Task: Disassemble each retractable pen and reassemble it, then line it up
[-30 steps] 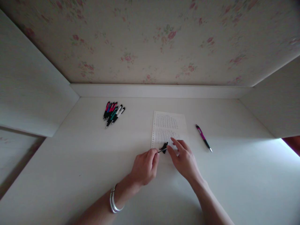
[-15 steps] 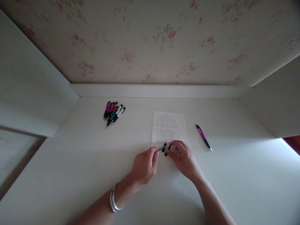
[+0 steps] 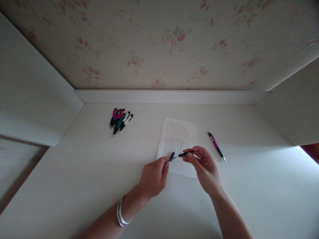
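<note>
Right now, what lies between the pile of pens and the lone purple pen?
In the head view, the written sheet lies between them on the desk.

The piece (image 3: 183,154) in your right hand (image 3: 206,167) is black, the pen (image 3: 215,145) right of it magenta-and-black, the wallpaper (image 3: 154,43) beyond pink-flowered.

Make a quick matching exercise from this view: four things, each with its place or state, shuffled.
1. Black piece
2. Sheet of paper
3. Purple-and-black pen
4. Pile of pens

A. Lying alone to the right of the paper
B. Bunched together to the left of the paper
C. In the grip of the right hand
D. Covered partly in rows of handwriting

Pairs: 1-C, 2-D, 3-A, 4-B
</note>
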{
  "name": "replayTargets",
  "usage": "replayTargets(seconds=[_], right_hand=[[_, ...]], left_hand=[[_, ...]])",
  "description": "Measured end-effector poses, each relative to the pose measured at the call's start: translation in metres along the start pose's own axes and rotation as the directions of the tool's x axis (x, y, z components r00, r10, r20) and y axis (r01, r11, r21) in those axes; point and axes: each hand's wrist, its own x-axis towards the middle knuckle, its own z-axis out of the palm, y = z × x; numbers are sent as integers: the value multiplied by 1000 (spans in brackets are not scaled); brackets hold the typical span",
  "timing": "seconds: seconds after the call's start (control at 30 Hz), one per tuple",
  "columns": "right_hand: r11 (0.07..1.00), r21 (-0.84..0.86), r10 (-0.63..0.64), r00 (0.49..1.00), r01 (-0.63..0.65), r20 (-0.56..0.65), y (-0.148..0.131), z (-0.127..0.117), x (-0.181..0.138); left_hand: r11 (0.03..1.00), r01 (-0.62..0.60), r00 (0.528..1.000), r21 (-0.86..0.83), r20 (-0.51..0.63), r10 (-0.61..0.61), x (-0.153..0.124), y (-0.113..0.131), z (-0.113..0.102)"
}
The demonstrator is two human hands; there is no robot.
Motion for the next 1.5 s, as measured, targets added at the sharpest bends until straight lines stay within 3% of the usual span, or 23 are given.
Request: replayTargets(seconds=[0.3, 0.5, 0.83, 1.0, 1.1, 1.27, 1.5], right_hand=[[1000, -30, 9, 997, -7, 76, 3, 5, -1], [998, -59, 42, 977, -30, 211, 10, 9, -4], [995, -53, 100, 963, -89, 250, 14, 10, -8], [983, -178, 96, 962, -51, 255, 13, 9, -8], [942, -337, 91, 954, 11, 284, 6, 3, -7], [784, -600, 63, 942, 158, 330, -9, -5, -8], [631, -718, 19, 919, 294, 394, -8, -5, -10]], left_hand=[[1000, 2, 1000, 1, 8, -2, -1, 4, -1], [1000, -22, 1000, -22, -6, 22, -1, 3, 1], [997, -81, 993, -3, -84, 81, 0, 0, 5], [995, -92, 993, 38, -68, 95, 0, 1, 4], [989, -110, 992, 103, -51, 116, 0, 1, 5], [961, -173, 984, 218, -6, 179, -1, 1, 7], [939, -244, 970, 241, 59, 237, 0, 3, 4]])
